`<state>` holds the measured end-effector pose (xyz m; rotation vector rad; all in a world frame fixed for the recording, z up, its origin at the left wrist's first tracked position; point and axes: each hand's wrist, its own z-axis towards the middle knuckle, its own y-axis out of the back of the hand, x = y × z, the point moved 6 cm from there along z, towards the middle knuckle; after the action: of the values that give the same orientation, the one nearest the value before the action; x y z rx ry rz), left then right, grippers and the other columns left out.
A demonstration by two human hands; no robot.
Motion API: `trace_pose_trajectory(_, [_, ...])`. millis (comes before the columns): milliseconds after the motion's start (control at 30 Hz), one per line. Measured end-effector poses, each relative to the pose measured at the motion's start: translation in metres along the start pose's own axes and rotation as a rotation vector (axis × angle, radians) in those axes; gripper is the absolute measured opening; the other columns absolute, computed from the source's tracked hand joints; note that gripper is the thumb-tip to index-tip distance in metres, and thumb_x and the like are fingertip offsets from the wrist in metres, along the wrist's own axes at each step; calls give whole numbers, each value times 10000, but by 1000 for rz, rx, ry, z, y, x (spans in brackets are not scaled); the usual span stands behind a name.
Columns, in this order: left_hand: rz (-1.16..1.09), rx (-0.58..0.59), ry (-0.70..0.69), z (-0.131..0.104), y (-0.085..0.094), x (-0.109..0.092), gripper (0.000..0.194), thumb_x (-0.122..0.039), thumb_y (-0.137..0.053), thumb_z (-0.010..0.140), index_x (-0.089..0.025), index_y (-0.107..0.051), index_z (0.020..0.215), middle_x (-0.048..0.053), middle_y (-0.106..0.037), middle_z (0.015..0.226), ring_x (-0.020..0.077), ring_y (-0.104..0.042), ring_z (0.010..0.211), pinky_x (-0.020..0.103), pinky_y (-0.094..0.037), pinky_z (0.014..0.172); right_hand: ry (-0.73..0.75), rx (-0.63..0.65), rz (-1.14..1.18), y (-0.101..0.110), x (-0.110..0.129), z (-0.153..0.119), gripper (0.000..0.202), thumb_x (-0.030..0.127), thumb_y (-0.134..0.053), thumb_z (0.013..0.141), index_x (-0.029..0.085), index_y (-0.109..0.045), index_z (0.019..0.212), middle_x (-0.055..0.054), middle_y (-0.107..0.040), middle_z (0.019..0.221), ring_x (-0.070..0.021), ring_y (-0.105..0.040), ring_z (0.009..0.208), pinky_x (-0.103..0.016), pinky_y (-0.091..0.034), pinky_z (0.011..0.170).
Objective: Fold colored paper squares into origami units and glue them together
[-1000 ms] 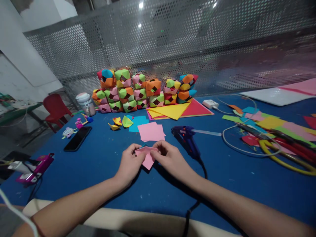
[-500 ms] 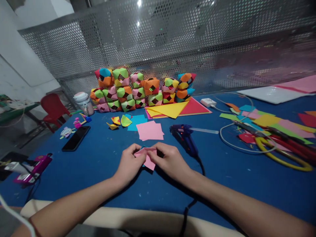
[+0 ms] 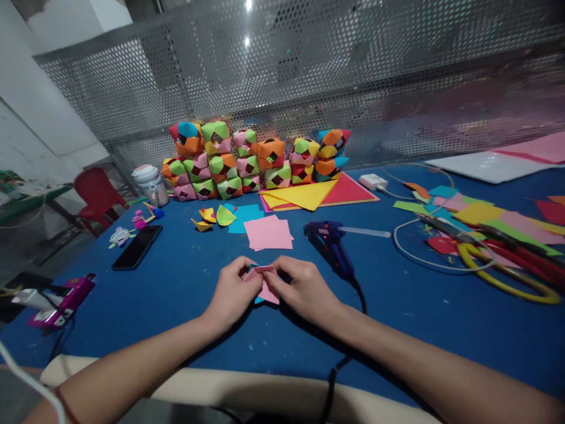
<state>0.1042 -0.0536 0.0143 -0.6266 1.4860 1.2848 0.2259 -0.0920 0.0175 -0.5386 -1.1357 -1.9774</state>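
Observation:
A small pink paper (image 3: 269,292) with blue paper showing behind it is pinched between my two hands, low over the table. My left hand (image 3: 233,290) grips its left side, thumb pressed on the front. From the right, my right hand (image 3: 301,285) closes on the same piece, its thumb meeting the left one near the top edge. Part of the paper is hidden by my fingers. Just beyond my hands lie pink paper squares (image 3: 269,232) and blue paper squares (image 3: 244,219). Several folded paper pieces (image 3: 225,215) sit to their left.
A blue glue gun (image 3: 332,244) rests right of my hands, its black cord running to the front edge. Stacked origami blocks (image 3: 221,167) stand at the back. A phone (image 3: 137,247) lies left; paper scraps (image 3: 479,219) and yellow-handled scissors (image 3: 503,281) lie right.
The top edge of the pink paper is folded over slightly more between my thumbs, and a bit of blue shows at its bottom. My hands have barely moved.

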Motion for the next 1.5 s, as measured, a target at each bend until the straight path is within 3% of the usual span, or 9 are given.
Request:
trace_pose_trajectory(100, [-16, 31, 8, 1, -2, 0, 86, -182, -526, 678, -157, -592, 727, -29, -557, 667, 109, -469, 623, 203, -356, 578, 12, -17, 10, 0, 0, -1, 215, 209, -485, 821, 174, -561, 623, -3, -566, 574, -112, -470, 528, -237, -339, 528])
trace_pose_trajectory(300, [85, -16, -41, 1, 0, -3, 84, -114, -508, 642, -163, -573, 666, -34, -556, 639, 115, -480, 632, 205, -359, 593, 47, -5, 31, -4, 3, -3, 177, 212, -511, 814, 175, -595, 662, -12, -597, 602, -124, -517, 546, -237, -360, 535])
trace_pose_trajectory(500, [122, -31, -84, -1, 1, -5, 47, -169, -521, 685, -161, -563, 666, -32, -556, 652, 119, -485, 652, 207, -356, 594, 40, -23, 75, 0, 8, -1, 135, 197, -512, 821, 171, -642, 796, -34, -638, 692, -142, -572, 622, -244, -402, 582])
trace_pose_trajectory(667, [69, 14, -57, -1, -2, -2, 52, -185, -513, 704, -157, -556, 699, -37, -533, 654, 109, -464, 637, 204, -352, 588, 59, -60, 93, 4, 7, -1, 174, 181, -494, 822, 176, -644, 734, -32, -643, 658, -139, -571, 588, -247, -413, 570])
trace_pose_trajectory(767, [16, 33, -7, 0, -4, 3, 85, -229, -515, 724, -153, -543, 700, -38, -512, 645, 106, -453, 622, 207, -344, 576, 20, -40, 113, 3, 3, 1, 176, 195, -508, 812, 173, -647, 707, -27, -645, 639, -139, -570, 580, -248, -416, 570])
trace_pose_trajectory(900, [17, 21, 31, 1, -3, 7, 117, -243, -517, 717, -157, -490, 642, -51, -453, 595, 93, -402, 570, 204, -304, 524, -66, -33, 163, 5, -3, 3, 150, 245, -535, 794, 175, -665, 815, -37, -674, 751, -150, -583, 650, -260, -430, 618])
trace_pose_trajectory(1133, [39, 53, 68, 3, -4, 7, 95, -180, -497, 668, -162, -438, 596, -56, -407, 569, 84, -363, 546, 203, -268, 497, -295, -7, 324, 7, -12, 3, 206, 277, -501, 793, 164, -644, 697, -9, -626, 670, -139, -539, 640, -235, -403, 582])
trace_pose_trajectory(1300, [13, 40, 102, 3, -2, 8, 67, -168, -493, 646, -164, -443, 601, -55, -400, 564, 82, -354, 531, 200, -258, 478, -341, -4, 422, 8, -16, 5, 277, 380, -458, 828, 169, -624, 758, -11, -616, 740, -135, -523, 659, -244, -394, 596])
trace_pose_trajectory(1500, [69, 54, 61, 3, -4, 5, 97, -186, -503, 658, -161, -445, 584, -53, -409, 562, 85, -360, 546, 203, -258, 491, -341, 5, 359, 5, -17, 5, 185, 315, -524, 780, 167, -566, 677, 13, -542, 640, -123, -478, 610, -237, -370, 567])
